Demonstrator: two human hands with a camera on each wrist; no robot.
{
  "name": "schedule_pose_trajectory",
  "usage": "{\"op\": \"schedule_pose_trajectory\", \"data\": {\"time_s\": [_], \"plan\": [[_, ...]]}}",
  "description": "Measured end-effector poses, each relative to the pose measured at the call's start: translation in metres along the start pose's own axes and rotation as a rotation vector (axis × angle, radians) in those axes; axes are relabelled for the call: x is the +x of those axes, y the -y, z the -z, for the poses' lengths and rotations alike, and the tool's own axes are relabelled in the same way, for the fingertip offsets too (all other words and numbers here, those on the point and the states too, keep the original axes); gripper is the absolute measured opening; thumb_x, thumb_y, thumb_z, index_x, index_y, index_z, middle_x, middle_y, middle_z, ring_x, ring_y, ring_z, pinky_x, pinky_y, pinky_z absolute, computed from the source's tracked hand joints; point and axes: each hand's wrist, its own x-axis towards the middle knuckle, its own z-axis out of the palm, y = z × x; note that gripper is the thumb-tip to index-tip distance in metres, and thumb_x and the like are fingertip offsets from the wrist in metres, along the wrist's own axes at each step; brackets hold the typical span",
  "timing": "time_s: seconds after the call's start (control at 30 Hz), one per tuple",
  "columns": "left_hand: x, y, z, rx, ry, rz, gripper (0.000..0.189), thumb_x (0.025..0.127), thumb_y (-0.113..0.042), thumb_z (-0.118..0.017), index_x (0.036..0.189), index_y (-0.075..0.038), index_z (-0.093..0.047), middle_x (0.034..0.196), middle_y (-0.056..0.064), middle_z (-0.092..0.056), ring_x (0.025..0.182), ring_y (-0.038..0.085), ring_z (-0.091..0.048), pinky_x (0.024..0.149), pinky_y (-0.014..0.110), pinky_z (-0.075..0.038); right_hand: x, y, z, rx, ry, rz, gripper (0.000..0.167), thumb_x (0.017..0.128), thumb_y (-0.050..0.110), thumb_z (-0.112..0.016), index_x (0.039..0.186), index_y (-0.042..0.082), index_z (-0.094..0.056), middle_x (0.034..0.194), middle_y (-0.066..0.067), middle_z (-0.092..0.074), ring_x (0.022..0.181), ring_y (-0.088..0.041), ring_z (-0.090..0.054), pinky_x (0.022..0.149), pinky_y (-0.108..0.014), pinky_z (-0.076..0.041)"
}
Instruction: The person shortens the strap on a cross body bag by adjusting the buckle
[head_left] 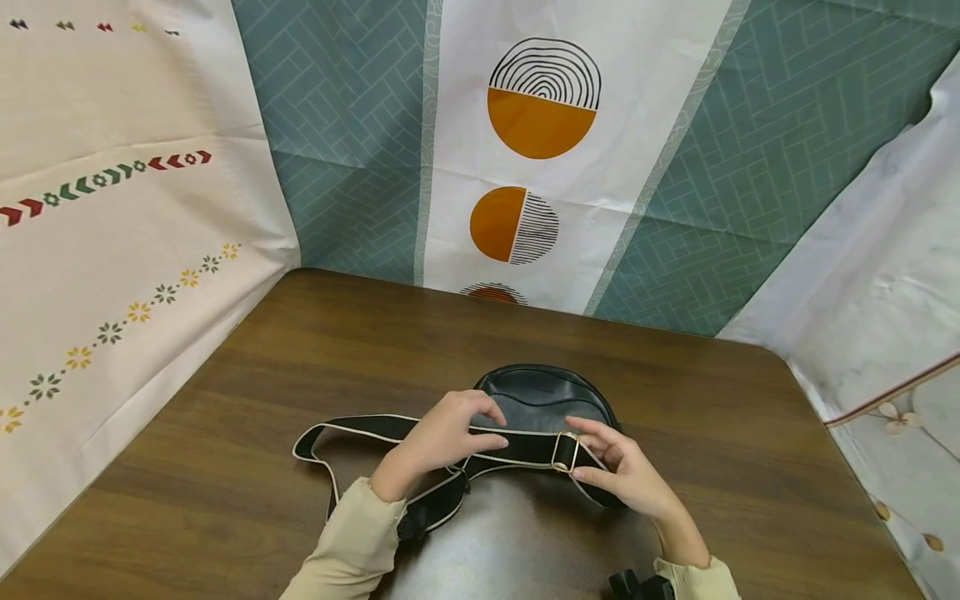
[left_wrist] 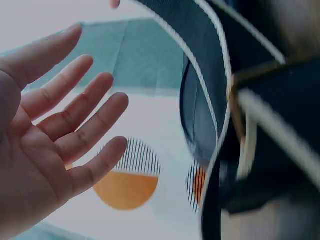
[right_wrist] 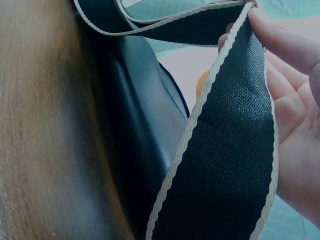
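A black, round-backed bag (head_left: 547,387) lies on the table, its wide black strap (head_left: 517,447) with cream edging looped in front and out to the left. My right hand (head_left: 630,475) pinches the strap beside a gold slider buckle (head_left: 556,451); in the right wrist view the thumb (right_wrist: 285,42) lies at the strap's edge with fingertips behind it. My left hand (head_left: 450,429) hovers over the strap's middle, just in front of the bag. Its fingers (left_wrist: 95,125) are spread and hold nothing, apart from the strap in the left wrist view.
The brown wooden table (head_left: 360,333) carries the bag. A patterned cloth (head_left: 345,167) hangs behind it, a cream cloth (head_left: 112,250) at the left and a white cloth (head_left: 877,300) at the right. A black device (head_left: 637,586) sits at my right wrist.
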Motion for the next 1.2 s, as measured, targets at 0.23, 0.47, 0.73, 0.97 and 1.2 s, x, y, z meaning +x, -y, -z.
{"op": "schedule_pose_trajectory", "data": {"time_s": [0.23, 0.47, 0.73, 0.97, 1.2], "plan": [[0.012, -0.013, -0.016, -0.002, 0.048, -0.001, 0.022, 0.076, -0.020, -0.072, 0.091, -0.006, -0.065, 0.090, 0.004, -0.062, 0.088, 0.019, -0.056, 0.078, 0.026, -0.043, -0.001, -0.001, 0.001, 0.004, 0.013, -0.002, 0.055, 0.078, -0.021, -0.050, 0.129, -0.010, -0.034, 0.103, -0.008, -0.061, 0.084, -0.012, -0.059, 0.071, -0.024, -0.046], [0.020, -0.021, -0.028, -0.017, 0.116, -0.015, 0.036, 0.074, -0.025, -0.073, 0.102, -0.004, -0.062, 0.099, 0.005, -0.061, 0.095, 0.017, -0.056, 0.082, 0.021, -0.041, -0.001, 0.002, 0.000, 0.018, 0.004, -0.052, 0.052, 0.080, -0.018, -0.050, 0.129, -0.012, -0.033, 0.102, -0.009, -0.062, 0.083, -0.013, -0.060, 0.068, -0.024, -0.047], [0.025, -0.023, -0.043, 0.013, 0.135, -0.036, 0.042, 0.073, -0.031, -0.073, 0.107, -0.009, -0.060, 0.103, -0.001, -0.059, 0.093, 0.008, -0.055, 0.080, 0.017, -0.040, -0.004, 0.002, -0.001, 0.132, -0.037, -0.161, 0.063, 0.082, -0.014, -0.052, 0.135, -0.005, -0.020, 0.094, -0.006, -0.064, 0.075, -0.015, -0.059, 0.060, -0.026, -0.049], [0.026, -0.024, -0.047, 0.063, 0.158, -0.089, 0.050, 0.073, -0.031, -0.073, 0.115, -0.008, -0.059, 0.109, -0.001, -0.059, 0.099, 0.008, -0.053, 0.085, 0.020, -0.039, -0.005, 0.003, -0.001, 0.174, -0.056, -0.181, 0.065, 0.082, -0.012, -0.053, 0.136, 0.005, -0.021, 0.092, -0.007, -0.065, 0.072, -0.014, -0.060, 0.058, -0.025, -0.049], [0.029, -0.024, -0.049, 0.090, 0.183, -0.163, 0.053, 0.070, -0.032, -0.075, 0.116, -0.010, -0.060, 0.106, -0.002, -0.059, 0.098, 0.006, -0.052, 0.086, 0.019, -0.038, -0.006, 0.002, 0.001, 0.168, -0.039, -0.167, 0.061, 0.083, -0.013, -0.051, 0.135, 0.001, -0.022, 0.093, -0.006, -0.065, 0.076, -0.014, -0.061, 0.063, -0.024, -0.049]]}}
